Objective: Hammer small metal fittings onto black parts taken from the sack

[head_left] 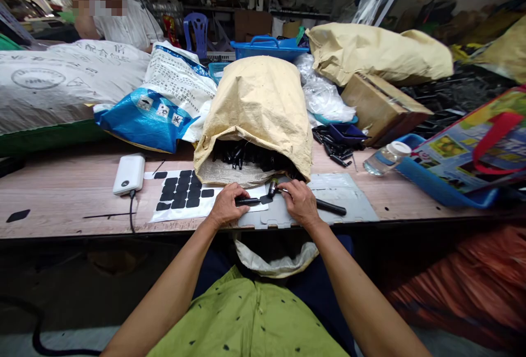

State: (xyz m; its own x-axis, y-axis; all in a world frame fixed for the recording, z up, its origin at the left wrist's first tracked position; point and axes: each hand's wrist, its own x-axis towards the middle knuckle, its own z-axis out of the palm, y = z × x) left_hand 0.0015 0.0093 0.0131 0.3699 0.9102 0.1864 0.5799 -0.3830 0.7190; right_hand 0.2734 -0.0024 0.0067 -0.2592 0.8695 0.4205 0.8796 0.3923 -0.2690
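My left hand (225, 205) grips one end of a short black rod-like part (249, 202) at the table's near edge. My right hand (299, 201) pinches the part's other end, near a small metal-tipped piece (272, 187). A longer black rod (331, 207) lies just right of my right hand on a grey sheet (349, 195). Directly behind my hands a tan woven sack (257, 110) lies open on its side, full of black parts (242, 155). A white sheet of black square pads (181, 195) lies to the left of my left hand.
A white power bank (129, 174) with a cable sits at left. Blue-and-white bags (164, 105), a cardboard box (380, 107), loose black parts (335, 148), a plastic bottle (384, 159) and a blue tray with a colourful bag (464, 159) crowd the table. Another person (119, 17) sits far left.
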